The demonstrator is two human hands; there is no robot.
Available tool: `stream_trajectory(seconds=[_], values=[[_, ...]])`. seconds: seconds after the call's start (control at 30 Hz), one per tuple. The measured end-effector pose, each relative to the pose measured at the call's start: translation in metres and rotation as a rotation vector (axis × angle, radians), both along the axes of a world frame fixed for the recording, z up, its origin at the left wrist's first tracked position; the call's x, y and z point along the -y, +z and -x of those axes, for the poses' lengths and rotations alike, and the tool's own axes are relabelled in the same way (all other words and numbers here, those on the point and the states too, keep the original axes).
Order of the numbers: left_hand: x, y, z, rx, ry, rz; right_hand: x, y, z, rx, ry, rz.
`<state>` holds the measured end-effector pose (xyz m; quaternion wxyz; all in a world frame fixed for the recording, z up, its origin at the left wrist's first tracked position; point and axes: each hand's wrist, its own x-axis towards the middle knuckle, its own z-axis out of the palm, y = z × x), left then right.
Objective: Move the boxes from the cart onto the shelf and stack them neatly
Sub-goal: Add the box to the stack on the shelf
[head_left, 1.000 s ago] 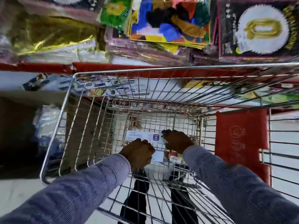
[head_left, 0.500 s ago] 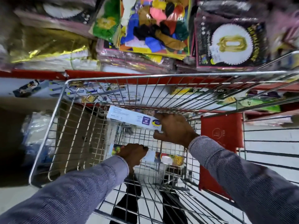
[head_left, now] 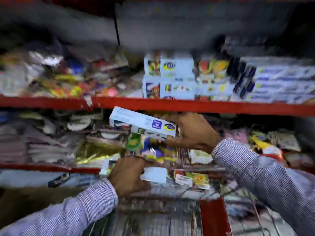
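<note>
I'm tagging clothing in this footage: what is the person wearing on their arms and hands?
Both arms are in long sleeves of finely striped fabric, white with thin bluish-purple lines, ending in buttoned-style cuffs at the wrists. The left hand and right hand are bare, with no gloves. The picture is too blurred to tell about rings or a watch.

Blurred party packs (head_left: pixel 56 86) upper left, gold foil pkg (head_left: pixel 95 150) mid, red panel (head_left: pixel 214 217) btm.
</note>
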<state>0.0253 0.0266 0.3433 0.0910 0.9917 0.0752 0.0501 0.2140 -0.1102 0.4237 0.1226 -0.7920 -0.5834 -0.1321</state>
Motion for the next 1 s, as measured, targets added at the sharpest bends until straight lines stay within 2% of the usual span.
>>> stream_trajectory(seconds=[0.13,0.23,0.4,0.7,1.0], values=[[-0.006,0.074,-0.021,0.113,0.032,-0.014,0.002,0.076,-0.016,0.093,-0.039,-0.036],[-0.012,0.113,-0.042,0.128,0.084,-0.004,0.001,0.118,-0.029,0.124,-0.070,-0.052],[-0.017,0.166,-0.080,0.140,0.037,0.096,-0.007,0.156,-0.064,0.030,-0.167,0.032],[-0.036,0.193,-0.138,0.115,-0.007,0.145,-0.039,0.142,-0.139,-0.084,-0.263,0.185],[-0.052,0.186,-0.157,0.134,0.008,0.116,-0.057,0.114,-0.170,-0.072,-0.248,0.113]])
